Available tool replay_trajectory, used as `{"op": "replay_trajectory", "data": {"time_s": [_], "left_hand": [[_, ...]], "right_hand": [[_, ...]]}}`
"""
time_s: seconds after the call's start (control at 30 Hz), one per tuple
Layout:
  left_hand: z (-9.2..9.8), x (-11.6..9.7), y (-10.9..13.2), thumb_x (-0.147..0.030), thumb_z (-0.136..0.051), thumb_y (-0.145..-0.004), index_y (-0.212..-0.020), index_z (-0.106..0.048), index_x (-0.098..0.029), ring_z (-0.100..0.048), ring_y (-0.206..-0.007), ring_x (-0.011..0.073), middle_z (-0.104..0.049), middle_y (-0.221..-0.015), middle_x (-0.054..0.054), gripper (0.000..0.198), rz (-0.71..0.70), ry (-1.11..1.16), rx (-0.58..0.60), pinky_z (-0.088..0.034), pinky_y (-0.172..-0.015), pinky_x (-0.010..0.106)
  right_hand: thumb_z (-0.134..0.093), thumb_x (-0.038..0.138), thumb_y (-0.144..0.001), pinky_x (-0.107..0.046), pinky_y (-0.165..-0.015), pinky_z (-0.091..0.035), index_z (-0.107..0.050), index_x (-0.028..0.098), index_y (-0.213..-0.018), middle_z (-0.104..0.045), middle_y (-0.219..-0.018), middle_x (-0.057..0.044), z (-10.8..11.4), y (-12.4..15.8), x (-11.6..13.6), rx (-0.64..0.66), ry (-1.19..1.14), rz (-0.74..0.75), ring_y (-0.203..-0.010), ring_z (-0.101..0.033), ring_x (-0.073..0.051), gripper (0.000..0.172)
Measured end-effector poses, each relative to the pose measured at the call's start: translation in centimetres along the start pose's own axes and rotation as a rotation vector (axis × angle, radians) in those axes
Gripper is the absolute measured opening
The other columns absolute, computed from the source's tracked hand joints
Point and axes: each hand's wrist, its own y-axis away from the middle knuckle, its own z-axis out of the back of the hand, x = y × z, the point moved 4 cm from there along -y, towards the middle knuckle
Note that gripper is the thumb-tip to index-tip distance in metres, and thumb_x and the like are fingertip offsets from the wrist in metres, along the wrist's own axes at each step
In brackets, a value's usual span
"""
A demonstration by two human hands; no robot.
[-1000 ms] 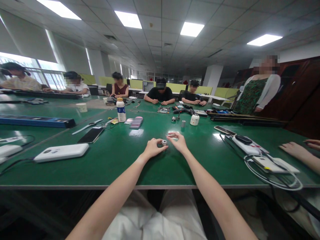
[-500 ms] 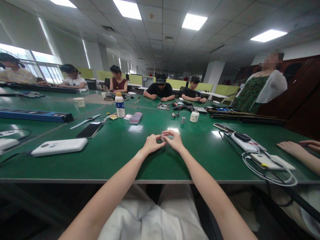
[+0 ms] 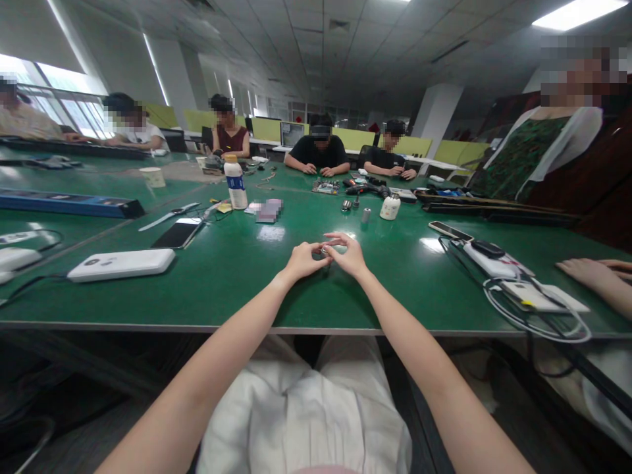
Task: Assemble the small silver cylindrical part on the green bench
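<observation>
My left hand (image 3: 302,259) and my right hand (image 3: 349,254) meet over the green table (image 3: 237,276), straight ahead of me. Between their fingertips sits a small round silvery metal part (image 3: 326,250), pinched by both hands just above the tabletop. Most of the part is hidden by my fingers. Further out on the table lie two more small metal pieces (image 3: 346,205) and a short metal cylinder (image 3: 366,214), beside a small white jar (image 3: 390,207).
A white flat box (image 3: 122,264), a dark phone (image 3: 178,233) and a white bottle (image 3: 236,185) lie to the left. White devices with cables (image 3: 528,294) are at the right, near another person's hand (image 3: 590,272). Several people sit at the far side; one stands at right.
My hands closed together on the small metal part, which one second ago showed openly between them. The view tilted downward, so the table and hands sit higher in the picture.
</observation>
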Motion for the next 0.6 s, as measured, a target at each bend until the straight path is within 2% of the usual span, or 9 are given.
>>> {"op": "replay_trajectory", "data": {"time_s": [0.07,0.17,0.27,0.37,0.5,0.6], "left_hand": [[0.0,0.0,0.0,-0.045,-0.067,-0.076,-0.097,-0.073,-0.022,-0.069,-0.094,0.024,-0.076,-0.095,0.003,0.031,0.0,0.01,0.001,-0.051,-0.086,0.031],[0.0,-0.1,0.0,-0.047,-0.069,-0.075,-0.098,-0.073,-0.022,-0.068,-0.095,0.0243,-0.076,-0.098,0.004,0.034,0.006,0.014,-0.007,-0.051,-0.086,0.032],[0.0,-0.1,0.0,-0.049,-0.069,-0.075,-0.098,-0.073,-0.021,-0.068,-0.094,0.0248,-0.076,-0.097,0.005,0.037,0.008,0.011,-0.016,-0.051,-0.085,0.033],[0.0,-0.1,0.0,-0.049,-0.069,-0.075,-0.098,-0.074,-0.02,-0.068,-0.093,0.0252,-0.076,-0.097,0.005,0.037,0.008,0.007,-0.021,-0.051,-0.084,0.033],[0.0,-0.1,0.0,-0.049,-0.07,-0.074,-0.099,-0.073,-0.021,-0.067,-0.093,0.0246,-0.076,-0.098,0.005,0.037,0.008,0.0,-0.019,-0.051,-0.084,0.032],[0.1,-0.4,0.1,-0.048,-0.07,-0.075,-0.098,-0.074,-0.021,-0.068,-0.093,0.0241,-0.076,-0.097,0.005,0.036,0.003,-0.003,-0.018,-0.051,-0.085,0.032]], "right_hand": [[-0.066,0.029,-0.079,-0.036,-0.089,-0.052,-0.069,0.023,-0.098,-0.075,-0.09,-0.002,0.6,-0.3,-0.4,-0.087,0.04,-0.007,-0.088,-0.071,-0.021,0.02],[-0.066,0.029,-0.081,-0.04,-0.095,-0.048,-0.069,0.023,-0.093,-0.075,-0.09,-0.003,2.4,-0.7,-1.8,-0.228,0.195,-0.061,-0.093,-0.069,-0.022,0.014],[-0.07,0.023,-0.077,-0.043,-0.099,-0.044,-0.07,0.026,-0.092,-0.075,-0.082,0.0,3.8,-0.5,-4.3,-0.168,0.361,-0.234,-0.095,-0.069,-0.023,0.016],[-0.075,0.018,-0.069,-0.046,-0.095,-0.045,-0.072,0.026,-0.085,-0.074,-0.071,0.003,4.6,0.2,-6.1,-0.119,0.391,-0.319,-0.088,-0.071,-0.024,0.019],[-0.078,0.019,-0.066,-0.044,-0.09,-0.049,-0.073,0.026,-0.083,-0.074,-0.07,0.003,4.7,0.6,-6.7,-0.116,0.366,-0.325,-0.084,-0.072,-0.024,0.019],[-0.073,0.02,-0.071,-0.04,-0.087,-0.05,-0.073,0.024,-0.083,-0.075,-0.073,0.001,4.6,0.2,-5.7,-0.143,0.334,-0.279,-0.083,-0.072,-0.023,0.012]]}}
